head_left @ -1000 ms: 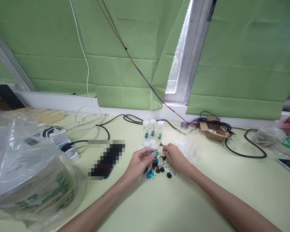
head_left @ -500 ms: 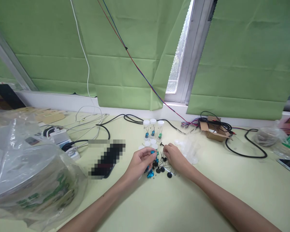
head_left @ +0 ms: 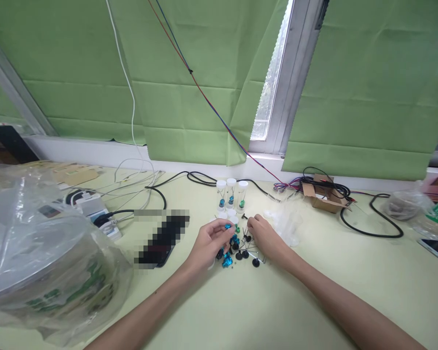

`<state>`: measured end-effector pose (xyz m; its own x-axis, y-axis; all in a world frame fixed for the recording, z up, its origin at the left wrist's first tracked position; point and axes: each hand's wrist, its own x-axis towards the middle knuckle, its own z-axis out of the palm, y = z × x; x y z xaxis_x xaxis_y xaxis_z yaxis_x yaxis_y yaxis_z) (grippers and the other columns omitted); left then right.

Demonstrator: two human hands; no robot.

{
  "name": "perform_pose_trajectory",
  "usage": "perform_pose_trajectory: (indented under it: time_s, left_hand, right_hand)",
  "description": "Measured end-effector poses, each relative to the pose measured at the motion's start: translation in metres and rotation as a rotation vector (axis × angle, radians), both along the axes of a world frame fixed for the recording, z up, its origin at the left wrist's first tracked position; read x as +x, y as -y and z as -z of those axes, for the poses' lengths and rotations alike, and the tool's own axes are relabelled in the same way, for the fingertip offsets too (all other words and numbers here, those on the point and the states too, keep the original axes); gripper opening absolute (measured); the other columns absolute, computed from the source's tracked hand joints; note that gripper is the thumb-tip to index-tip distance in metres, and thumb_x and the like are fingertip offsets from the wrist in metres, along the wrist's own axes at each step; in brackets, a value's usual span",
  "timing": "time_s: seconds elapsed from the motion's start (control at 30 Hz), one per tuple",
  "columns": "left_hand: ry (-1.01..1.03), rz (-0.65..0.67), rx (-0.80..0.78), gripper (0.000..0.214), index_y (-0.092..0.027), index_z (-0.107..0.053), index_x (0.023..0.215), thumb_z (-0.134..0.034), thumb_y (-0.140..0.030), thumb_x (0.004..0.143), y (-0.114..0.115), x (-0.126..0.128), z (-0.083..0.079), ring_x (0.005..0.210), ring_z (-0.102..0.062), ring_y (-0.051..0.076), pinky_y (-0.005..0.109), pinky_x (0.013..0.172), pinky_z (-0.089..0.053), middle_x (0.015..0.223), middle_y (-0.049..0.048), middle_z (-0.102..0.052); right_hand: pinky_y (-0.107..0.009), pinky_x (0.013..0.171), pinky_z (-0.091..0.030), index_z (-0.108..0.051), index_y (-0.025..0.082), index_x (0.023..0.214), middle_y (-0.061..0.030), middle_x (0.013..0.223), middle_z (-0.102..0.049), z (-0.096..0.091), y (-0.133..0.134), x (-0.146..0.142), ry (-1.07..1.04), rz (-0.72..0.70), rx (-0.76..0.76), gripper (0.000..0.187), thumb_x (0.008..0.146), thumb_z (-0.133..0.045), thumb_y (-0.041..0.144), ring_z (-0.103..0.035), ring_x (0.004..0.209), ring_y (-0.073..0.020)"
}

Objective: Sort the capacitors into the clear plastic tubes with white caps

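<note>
My left hand [head_left: 212,241] is closed, its thumb and fingertips pinching a small shiny blue metal part [head_left: 228,227]. My right hand [head_left: 263,236] is just across from it, fingers drawn together and pointing down; whatever they grip is hidden. Between and below the hands lie loose blue metal parts [head_left: 227,261], a small green part [head_left: 237,228] and several black round-headed pieces with thin metal shafts [head_left: 255,262]. Behind the hands stand three clear tubes with white caps [head_left: 243,195], holding blue or green parts. More white caps are partly covered by my left hand.
Clear plastic tubes or bags [head_left: 288,228] lie right of my right hand. A phone-like dark object [head_left: 162,243], partly pixelated, is on the left, near a large plastic-wrapped tub [head_left: 58,272]. Cables and an open cardboard box [head_left: 323,200] line the back.
My left hand has shifted slightly left, and the blue part at its fingertips sits a little higher and further left. My right hand stays nearly in place.
</note>
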<state>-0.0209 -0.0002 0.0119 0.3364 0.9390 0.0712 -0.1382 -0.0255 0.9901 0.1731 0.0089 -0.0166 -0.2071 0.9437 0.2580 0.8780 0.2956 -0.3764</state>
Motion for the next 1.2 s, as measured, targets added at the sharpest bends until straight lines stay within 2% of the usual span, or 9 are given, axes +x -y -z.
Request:
perform_pose_trajectory:
  time_s: [0.27,0.47,0.63,0.73,0.83,1.0,1.2]
  left_hand:
    - [0.079,-0.024,-0.069,0.029,-0.016,-0.067,0.088,-0.079,-0.036,0.071,0.001,0.002,-0.002,0.049,-0.046,0.009,0.024,0.053,-0.037,0.061,-0.0028,-0.054]
    - [0.082,-0.037,-0.094,0.027,-0.016,-0.068,0.085,-0.079,-0.035,0.070,0.001,0.002,-0.003,0.049,-0.046,0.008,0.023,0.053,-0.036,0.062,-0.0027,-0.056]
    - [0.065,-0.024,-0.060,0.026,-0.016,-0.066,0.081,-0.079,-0.036,0.071,0.002,0.001,-0.007,0.057,-0.057,0.011,0.026,0.062,-0.045,0.069,0.0008,-0.064]
    - [0.081,-0.031,-0.057,0.027,-0.015,-0.067,0.082,-0.080,-0.035,0.069,0.002,0.001,-0.009,0.061,-0.060,0.013,0.028,0.067,-0.048,0.075,0.0039,-0.068]
    - [0.088,-0.051,-0.062,0.027,-0.016,-0.069,0.084,-0.081,-0.034,0.068,0.002,0.001,-0.009,0.061,-0.060,0.013,0.027,0.066,-0.048,0.071,0.0026,-0.067]
    - [0.068,-0.069,-0.062,0.029,-0.016,-0.070,0.086,-0.082,-0.034,0.067,0.001,0.000,-0.007,0.057,-0.058,0.012,0.027,0.063,-0.047,0.063,0.0007,-0.064]
    - [0.045,-0.073,-0.017,0.027,-0.016,-0.067,0.087,-0.078,-0.037,0.073,-0.002,-0.001,-0.003,0.054,-0.054,0.011,0.025,0.059,-0.044,0.062,-0.0011,-0.060]
  right_hand:
    - [-0.026,0.065,-0.035,-0.059,0.017,0.081,-0.0054,0.083,-0.050,-0.018,0.006,-0.008,0.018,-0.025,0.051,0.022,0.091,-0.045,0.004,-0.051,0.074,-0.0175]
    - [-0.026,0.068,-0.036,-0.060,0.015,0.082,-0.0057,0.082,-0.051,-0.012,0.001,-0.001,0.022,-0.024,0.020,0.022,0.092,-0.044,0.005,-0.052,0.077,-0.0181]
    - [-0.026,0.068,-0.038,-0.061,0.016,0.083,-0.0054,0.082,-0.053,-0.010,0.002,-0.001,-0.005,-0.045,0.018,0.024,0.096,-0.041,0.012,-0.053,0.075,-0.0172]
    - [-0.027,0.071,-0.040,-0.061,0.018,0.086,-0.0058,0.085,-0.054,-0.009,0.003,-0.003,-0.040,-0.056,0.014,0.017,0.096,-0.048,0.021,-0.055,0.079,-0.0182]
    - [-0.027,0.071,-0.041,-0.062,0.018,0.088,-0.0061,0.088,-0.055,-0.009,0.005,-0.005,-0.040,-0.079,-0.008,0.010,0.092,-0.056,0.026,-0.056,0.080,-0.0187]
    - [-0.026,0.069,-0.040,-0.062,0.018,0.085,-0.0056,0.085,-0.057,-0.011,0.006,-0.006,-0.020,-0.099,-0.046,0.005,0.088,-0.059,0.017,-0.056,0.079,-0.0182]
    - [-0.025,0.066,-0.038,-0.061,0.017,0.084,-0.0061,0.084,-0.057,-0.012,0.005,-0.005,0.007,-0.103,-0.045,0.013,0.088,-0.052,0.009,-0.056,0.077,-0.0175]
